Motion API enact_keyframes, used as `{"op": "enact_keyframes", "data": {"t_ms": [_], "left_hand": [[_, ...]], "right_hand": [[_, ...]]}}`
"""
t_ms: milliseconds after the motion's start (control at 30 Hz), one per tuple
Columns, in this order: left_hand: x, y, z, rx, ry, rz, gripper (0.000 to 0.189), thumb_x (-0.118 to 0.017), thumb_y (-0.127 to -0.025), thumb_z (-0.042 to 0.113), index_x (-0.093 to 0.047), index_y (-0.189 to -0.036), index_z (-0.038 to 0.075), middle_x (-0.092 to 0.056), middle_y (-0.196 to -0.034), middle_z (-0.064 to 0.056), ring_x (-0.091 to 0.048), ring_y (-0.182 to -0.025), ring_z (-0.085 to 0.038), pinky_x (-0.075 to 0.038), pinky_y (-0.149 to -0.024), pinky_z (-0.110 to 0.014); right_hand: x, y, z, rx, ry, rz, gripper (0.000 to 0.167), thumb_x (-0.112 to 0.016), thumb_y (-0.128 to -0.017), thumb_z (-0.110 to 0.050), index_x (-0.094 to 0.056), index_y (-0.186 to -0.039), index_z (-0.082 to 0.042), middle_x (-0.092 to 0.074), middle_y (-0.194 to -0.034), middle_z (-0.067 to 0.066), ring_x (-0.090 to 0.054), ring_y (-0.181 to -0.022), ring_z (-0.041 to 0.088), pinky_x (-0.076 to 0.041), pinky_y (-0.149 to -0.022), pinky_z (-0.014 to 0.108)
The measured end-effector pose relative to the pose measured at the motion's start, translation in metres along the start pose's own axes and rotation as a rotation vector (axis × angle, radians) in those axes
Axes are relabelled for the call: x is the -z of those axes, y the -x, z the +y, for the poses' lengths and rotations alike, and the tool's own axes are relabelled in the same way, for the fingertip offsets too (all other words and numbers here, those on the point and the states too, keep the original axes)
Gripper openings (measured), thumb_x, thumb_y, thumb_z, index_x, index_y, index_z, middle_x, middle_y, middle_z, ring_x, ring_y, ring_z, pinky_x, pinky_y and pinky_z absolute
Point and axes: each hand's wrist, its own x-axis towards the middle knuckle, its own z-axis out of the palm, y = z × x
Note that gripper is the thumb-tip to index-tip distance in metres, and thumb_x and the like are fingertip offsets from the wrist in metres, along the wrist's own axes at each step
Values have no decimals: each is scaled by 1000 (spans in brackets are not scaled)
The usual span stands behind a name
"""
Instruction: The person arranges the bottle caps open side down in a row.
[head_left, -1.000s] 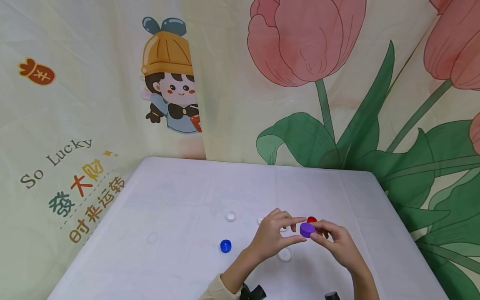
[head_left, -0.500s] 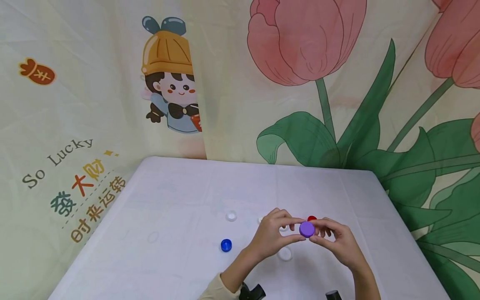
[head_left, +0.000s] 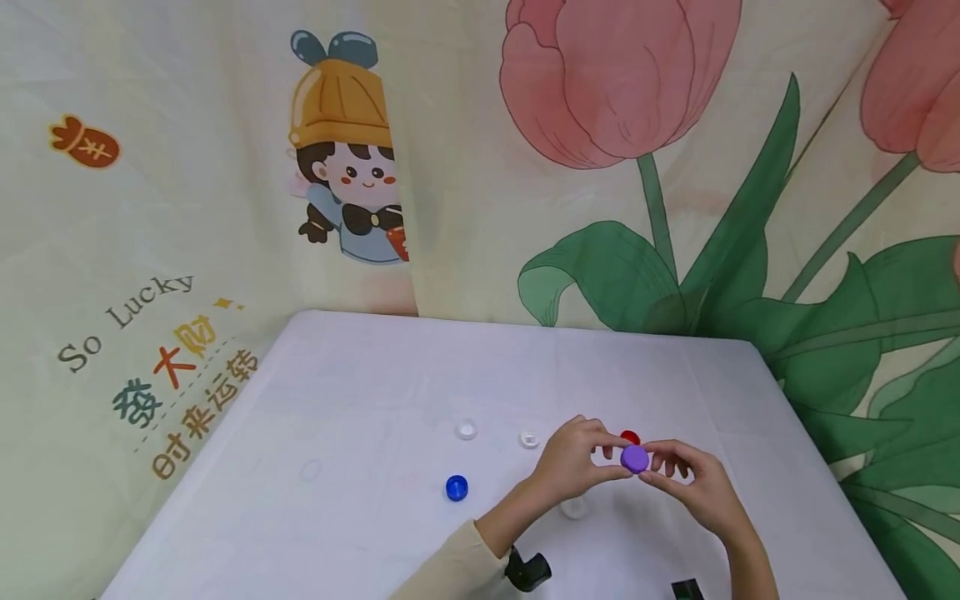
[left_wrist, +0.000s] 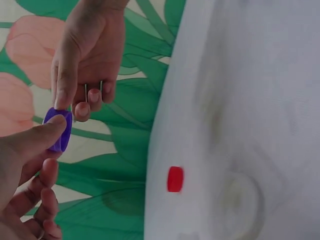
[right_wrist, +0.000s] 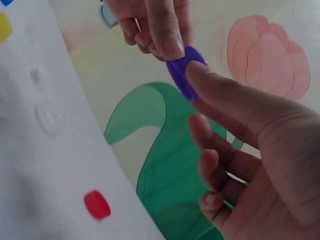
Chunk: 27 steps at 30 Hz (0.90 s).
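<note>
Both hands hold a purple bottle cap (head_left: 634, 459) in the air above the right part of the table, its round face turned toward the head camera. My left hand (head_left: 576, 460) pinches it from the left between thumb and index finger. From the right, my right hand (head_left: 693, 485) pinches the opposite edge, its other fingers loosely bent. In the left wrist view the cap (left_wrist: 65, 136) shows its ridged side under the thumb. The right wrist view has both thumbs lying on the cap (right_wrist: 179, 76).
A red cap (head_left: 630, 437) lies just behind the hands. White caps lie at the middle (head_left: 466, 429), beside the left hand (head_left: 529, 439) and under its wrist (head_left: 573, 508). A blue cap (head_left: 457, 488) sits further left on the white-covered table (head_left: 360, 392). A patterned cloth (head_left: 465, 167) hangs behind.
The left fingers have come onto the purple cap, which has turned from a slant to face the head camera. Both hands have shifted slightly right, uncovering more of a white cap.
</note>
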Motion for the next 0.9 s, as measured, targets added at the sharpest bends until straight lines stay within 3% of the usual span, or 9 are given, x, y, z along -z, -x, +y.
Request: {"op": "enact_keyframes", "data": {"t_ms": [200,433,633,900], "left_hand": [[-28,-5,-3,84,-124,-120,32,-78,-71,40,-74,-98,23,-44,-58,12,-37,-59,-1,-29,-52,-13],[-58,-4,-2,175,-291,-211,29,-80,-66,44,-76,-89,27,-67,-75,14,-46,-61,0,-32,-62,-17],[-73,0,-2,181,-415,-270,28,-81,-62,47,-75,-84,30,-65,-73,16,-53,-67,-2,-30,-61,-21],[-80,3,-4,169,-425,-298,27,-83,-61,45,-73,-80,29,-60,-66,17,-48,-63,-2,-28,-60,-23]], "right_hand": [[2,4,24,-151,24,-123,33,-76,-75,-31,-67,-102,-14,-57,-74,-1,-46,-69,17,-38,-59,26],[-4,6,47,-289,22,-259,36,-78,-73,-27,-67,-103,-9,-56,-73,2,-48,-67,16,-40,-57,25],[-10,10,59,-310,36,-315,37,-80,-69,-26,-68,-100,-10,-56,-71,0,-46,-63,15,-38,-55,24],[-13,11,60,-292,87,-322,34,-82,-67,-22,-67,-96,-11,-53,-69,-1,-44,-62,15,-35,-54,24]]}}
